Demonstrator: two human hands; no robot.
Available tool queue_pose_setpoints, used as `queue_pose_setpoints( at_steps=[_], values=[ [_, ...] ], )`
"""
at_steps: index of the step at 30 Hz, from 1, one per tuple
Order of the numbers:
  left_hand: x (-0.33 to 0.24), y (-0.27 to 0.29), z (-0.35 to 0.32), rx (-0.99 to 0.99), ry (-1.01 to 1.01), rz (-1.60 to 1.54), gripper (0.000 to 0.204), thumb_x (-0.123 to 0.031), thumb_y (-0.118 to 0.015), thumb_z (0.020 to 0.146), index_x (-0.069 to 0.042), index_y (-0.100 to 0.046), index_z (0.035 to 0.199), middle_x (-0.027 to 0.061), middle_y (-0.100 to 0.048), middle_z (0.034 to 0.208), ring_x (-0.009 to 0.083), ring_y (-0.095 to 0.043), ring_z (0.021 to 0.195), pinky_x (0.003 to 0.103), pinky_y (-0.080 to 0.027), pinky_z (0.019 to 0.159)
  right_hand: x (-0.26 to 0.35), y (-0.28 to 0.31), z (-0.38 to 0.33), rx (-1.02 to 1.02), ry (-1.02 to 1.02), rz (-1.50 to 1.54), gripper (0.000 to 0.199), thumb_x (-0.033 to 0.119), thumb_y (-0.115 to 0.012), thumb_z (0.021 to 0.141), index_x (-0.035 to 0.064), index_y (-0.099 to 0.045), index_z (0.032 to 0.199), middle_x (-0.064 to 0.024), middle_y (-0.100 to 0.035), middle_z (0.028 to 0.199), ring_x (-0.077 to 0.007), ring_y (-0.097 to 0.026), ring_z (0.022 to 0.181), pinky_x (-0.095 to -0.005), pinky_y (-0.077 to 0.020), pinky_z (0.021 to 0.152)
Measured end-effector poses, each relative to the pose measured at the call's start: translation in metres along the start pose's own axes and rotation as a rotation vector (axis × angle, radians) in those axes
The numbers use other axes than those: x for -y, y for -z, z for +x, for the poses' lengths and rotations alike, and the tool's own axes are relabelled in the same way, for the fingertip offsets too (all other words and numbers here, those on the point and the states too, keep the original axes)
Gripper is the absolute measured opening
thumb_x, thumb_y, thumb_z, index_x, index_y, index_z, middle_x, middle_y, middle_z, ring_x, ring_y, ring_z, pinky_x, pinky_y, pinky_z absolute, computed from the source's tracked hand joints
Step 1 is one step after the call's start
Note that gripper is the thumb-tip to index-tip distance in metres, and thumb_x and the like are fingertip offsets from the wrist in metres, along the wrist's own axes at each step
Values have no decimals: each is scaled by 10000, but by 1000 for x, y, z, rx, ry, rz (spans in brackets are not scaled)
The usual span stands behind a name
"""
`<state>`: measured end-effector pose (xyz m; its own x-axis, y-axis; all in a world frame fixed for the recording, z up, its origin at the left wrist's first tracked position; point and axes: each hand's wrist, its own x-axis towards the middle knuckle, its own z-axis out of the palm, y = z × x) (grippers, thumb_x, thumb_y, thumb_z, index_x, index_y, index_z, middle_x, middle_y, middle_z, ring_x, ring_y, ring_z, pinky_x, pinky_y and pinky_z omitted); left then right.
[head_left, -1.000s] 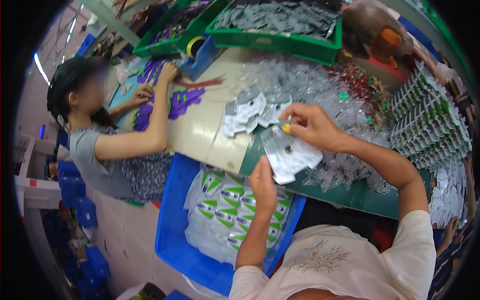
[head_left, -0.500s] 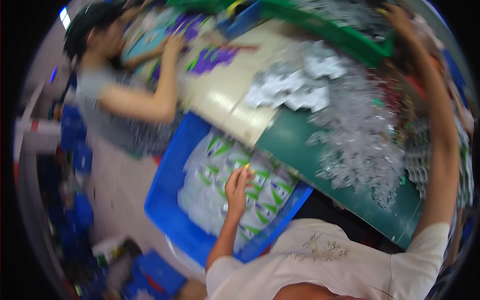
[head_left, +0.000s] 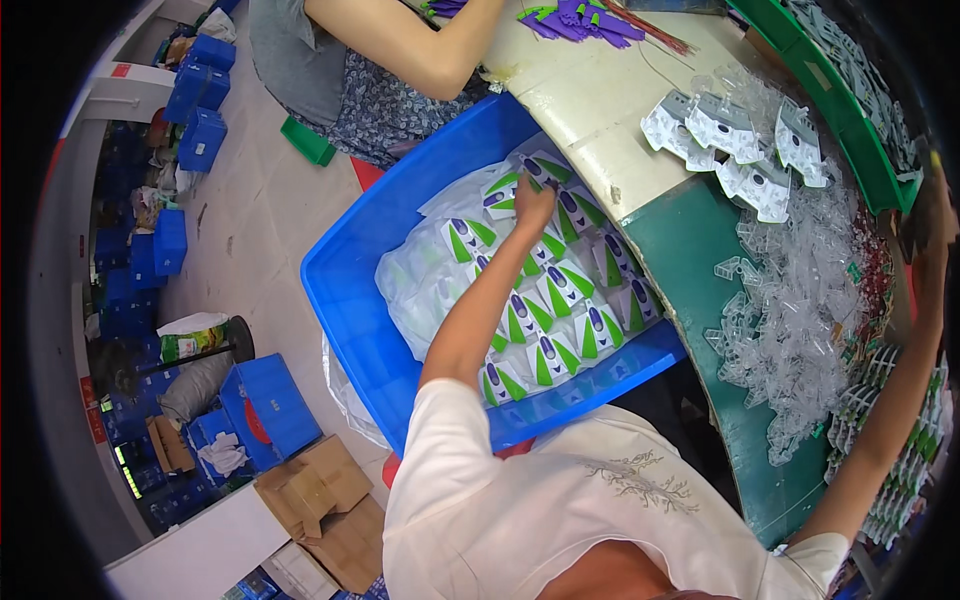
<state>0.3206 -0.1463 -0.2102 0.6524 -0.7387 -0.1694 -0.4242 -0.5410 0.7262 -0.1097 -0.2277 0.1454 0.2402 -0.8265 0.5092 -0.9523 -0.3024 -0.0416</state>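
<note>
My left hand (head_left: 535,203) reaches down into a large blue bin (head_left: 345,240). Its fingers are closed at a white plastic piece with green panels (head_left: 542,176) near the bin's far end. Similar white-and-green pieces (head_left: 560,288) lie in rows in the bin, over clear plastic bags (head_left: 408,280). Out at the right rim of the picture, my right hand (head_left: 938,205) is beside the end of a green tray (head_left: 850,130) filled with grey parts (head_left: 858,75). Its fingers are dark and partly cut off, so what they hold does not show.
White-grey housings (head_left: 758,185) and a heap of clear plastic parts (head_left: 795,320) lie on the green-and-cream table (head_left: 665,250). Stacked white-and-green pieces (head_left: 885,450) stand at the right. A co-worker's arm (head_left: 400,45) is beyond the bin, near purple pieces (head_left: 585,20). Cardboard boxes (head_left: 330,500) sit lower left.
My view has swung, so the scene sits differently and looks sharper. My left hand has gone from above the middle of the bin down to pieces at its far end. My right arm is lower.
</note>
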Motion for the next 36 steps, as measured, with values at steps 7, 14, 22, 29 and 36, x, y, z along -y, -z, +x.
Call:
queue_pose_setpoints(
  at_steps=[7,14,22,29,36],
  values=[
    [-17,-145,105,-190,809,17,629,-278,-636,868,-191,-349,1421,168,-455,1275,330,-446,1211,473,-395,989,-15,25,-147,-155,-476,512,289,114,-637,918,16,-663,1189,-7,-660,849,-32,-484,629,-181,-359,543],
    [-35,-174,79,-333,692,342,529,-325,-490,929,-276,-357,1438,131,-484,1255,293,-480,1145,437,-398,942,-37,21,-267,-123,-850,1009,187,109,-648,933,12,-637,1093,-28,-654,914,-51,-503,634,-202,-360,507],
    [-61,-38,-9,-132,59,-105,1097,-385,-885,595,-57,-283,1452,259,-364,1291,411,-371,1218,453,-331,1042,-13,4,-282,-106,-991,1355,264,154,-663,925,-6,-599,1124,-18,-607,874,-69,-512,622,-194,-384,486],
    [-60,-131,-63,-244,404,259,520,-357,-679,788,-206,-441,1225,86,-449,1198,300,-438,1160,454,-388,927,21,-22,-240,-94,-926,1568,304,183,-683,909,3,-592,1138,-81,-668,972,-141,-607,677,-242,-447,498],
    [-43,-178,-37,-482,528,546,175,-304,-403,949,-245,-485,1091,51,-515,1059,220,-553,969,400,-435,766,40,-19,-246,-84,-922,1650,311,228,-726,875,-5,-595,1032,-100,-646,958,-145,-598,610,-255,-458,435]
  ],
)
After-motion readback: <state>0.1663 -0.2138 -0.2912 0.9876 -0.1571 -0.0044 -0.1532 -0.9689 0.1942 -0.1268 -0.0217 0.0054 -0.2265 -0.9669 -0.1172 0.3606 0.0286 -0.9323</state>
